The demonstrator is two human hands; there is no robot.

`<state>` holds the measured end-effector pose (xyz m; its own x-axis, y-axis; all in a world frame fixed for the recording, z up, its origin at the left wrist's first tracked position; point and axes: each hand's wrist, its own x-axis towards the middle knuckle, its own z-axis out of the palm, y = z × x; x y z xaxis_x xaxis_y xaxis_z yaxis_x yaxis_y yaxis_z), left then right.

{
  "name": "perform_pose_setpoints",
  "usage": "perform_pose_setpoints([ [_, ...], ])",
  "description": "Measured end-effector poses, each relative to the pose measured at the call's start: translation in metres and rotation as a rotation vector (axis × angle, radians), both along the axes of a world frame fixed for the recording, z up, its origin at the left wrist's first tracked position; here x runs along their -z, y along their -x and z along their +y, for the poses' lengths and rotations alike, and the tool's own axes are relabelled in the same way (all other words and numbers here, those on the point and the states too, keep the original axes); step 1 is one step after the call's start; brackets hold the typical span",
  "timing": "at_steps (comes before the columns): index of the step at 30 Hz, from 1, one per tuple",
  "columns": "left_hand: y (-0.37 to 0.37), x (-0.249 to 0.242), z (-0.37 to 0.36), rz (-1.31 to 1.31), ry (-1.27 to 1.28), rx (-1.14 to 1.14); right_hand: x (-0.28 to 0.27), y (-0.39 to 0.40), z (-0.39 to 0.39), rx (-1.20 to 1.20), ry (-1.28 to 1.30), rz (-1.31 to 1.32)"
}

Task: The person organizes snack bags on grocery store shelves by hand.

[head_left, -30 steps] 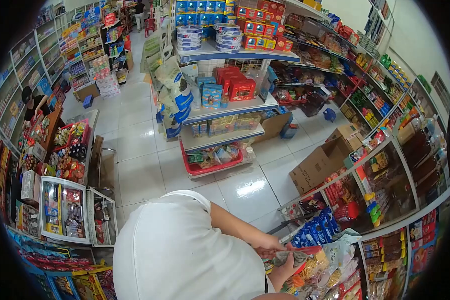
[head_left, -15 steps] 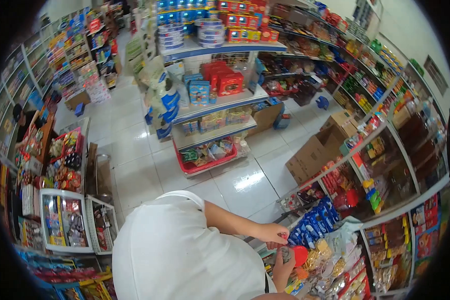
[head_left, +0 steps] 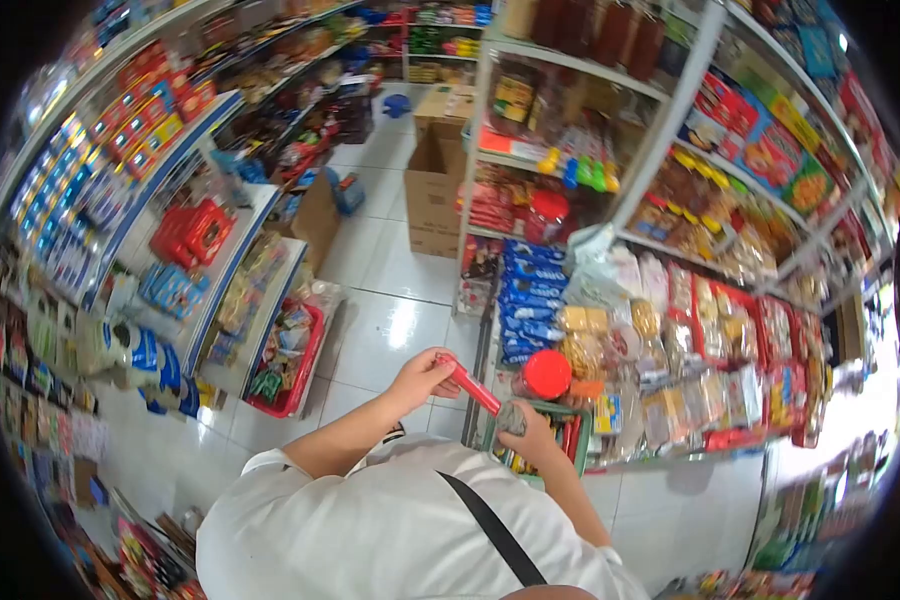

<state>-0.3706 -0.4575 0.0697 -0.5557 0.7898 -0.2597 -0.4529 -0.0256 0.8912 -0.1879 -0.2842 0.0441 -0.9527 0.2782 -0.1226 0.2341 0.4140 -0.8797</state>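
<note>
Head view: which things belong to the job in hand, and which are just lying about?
In use:
- slim red tubular packet, in left hand
- crumpled grey cloth, in right hand

Apparently lying about:
- round red-lidded jar
- glossy blue packets
- tall brown cardboard box

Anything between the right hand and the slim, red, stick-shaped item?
Only the crumpled grey cloth in the right hand, at the lower end of the red item. The left hand holds the upper end; the round red lid sits beside, not between.

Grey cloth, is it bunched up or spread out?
Bunched up: the grey cloth is a crumpled wad in the right hand.
</note>
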Motion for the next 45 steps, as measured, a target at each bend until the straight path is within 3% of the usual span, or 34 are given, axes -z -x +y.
perform_pose_setpoints([
  [2, -0.003, -0.006, 0.004, 0.025, 0.006, 0.080, -0.019, 0.003, -0.007, 0.089, -0.106, 0.096],
  [5, -0.019, -0.013, 0.020, 0.165, 0.092, 0.369, -0.014, 0.005, -0.005, -0.050, -0.292, 0.236],
  [7, -0.041, -0.030, 0.030, 0.705, 0.218, 0.540, -0.021, 0.003, -0.012, -0.067, -0.291, 0.178],
  [11, -0.048, 0.002, 0.032, 0.514, 0.070, 0.444, -0.028, -0.009, -0.007, -0.041, -0.153, 0.084],
  [16, -0.041, -0.005, 0.031, 0.213, 0.064, 0.286, -0.010, -0.022, -0.004, 0.023, -0.275, 0.082],
  [25, -0.060, -0.007, 0.040, 0.616, 0.280, 0.473, -0.024, -0.011, -0.023, 0.027, -0.297, 0.214],
  [28, -0.057, -0.016, 0.035, 0.906, 0.224, 0.597, -0.020, -0.015, -0.018, -0.019, -0.168, 0.149],
  [31, -0.056, -0.025, 0.031, 0.971, 0.087, 0.622, -0.019, -0.019, -0.006, -0.062, 0.002, 0.040],
  [35, -0.051, -0.002, 0.023, 0.742, 0.081, 0.560, 0.011, -0.025, 0.002, -0.033, -0.171, 0.210],
  [37, -0.058, 0.009, 0.025, 0.464, 0.025, 0.459, -0.001, -0.027, 0.008, -0.085, -0.110, 0.055],
  [39, -0.059, 0.011, 0.023, 0.366, -0.032, 0.332, 0.006, -0.027, 0.011, 0.078, -0.200, -0.018],
  [40, -0.058, 0.014, 0.021, 0.330, -0.031, 0.260, 0.022, -0.029, 0.012, 0.267, -0.260, 0.129],
  [41, -0.054, 0.013, 0.019, 0.325, -0.003, 0.250, 0.036, -0.031, 0.017, 0.392, 0.081, 0.003],
  [42, -0.050, 0.010, 0.016, 0.324, 0.015, 0.242, 0.044, -0.032, 0.025, 0.446, 0.036, 0.038],
  [45, -0.039, 0.010, 0.003, 0.348, 0.122, 0.253, 0.055, -0.038, 0.034, 0.527, -0.204, -0.209],
])
